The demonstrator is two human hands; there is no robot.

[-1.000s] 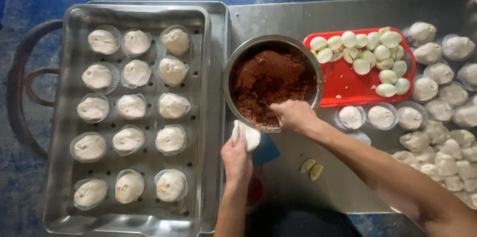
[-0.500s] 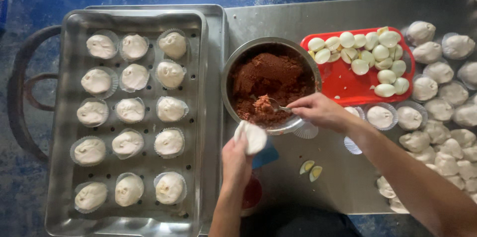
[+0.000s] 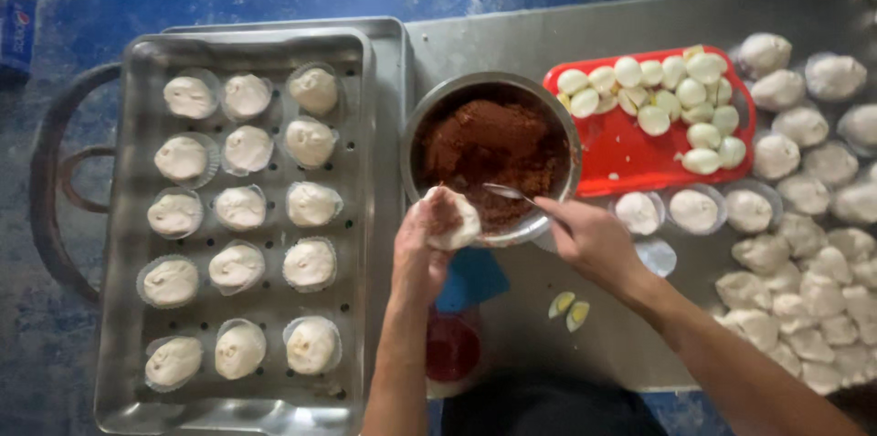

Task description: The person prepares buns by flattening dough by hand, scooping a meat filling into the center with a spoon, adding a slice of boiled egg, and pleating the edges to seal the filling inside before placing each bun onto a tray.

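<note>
My left hand cups a flat white dough round with a dab of brown filling on it, held at the near rim of a metal bowl. The bowl holds reddish-brown minced filling. My right hand grips a metal spoon whose tip points toward the dough over the bowl's near edge.
A perforated metal tray at left carries several filled buns in paper cups. A red tray of halved boiled eggs sits right of the bowl. Many dough pieces cover the right side. Two egg pieces and a red lid lie near me.
My right hand scooped filling from the bowl with the spoon and drew back to the right. My left hand raised the dough round to the bowl's rim, and filling now sits on it.
</note>
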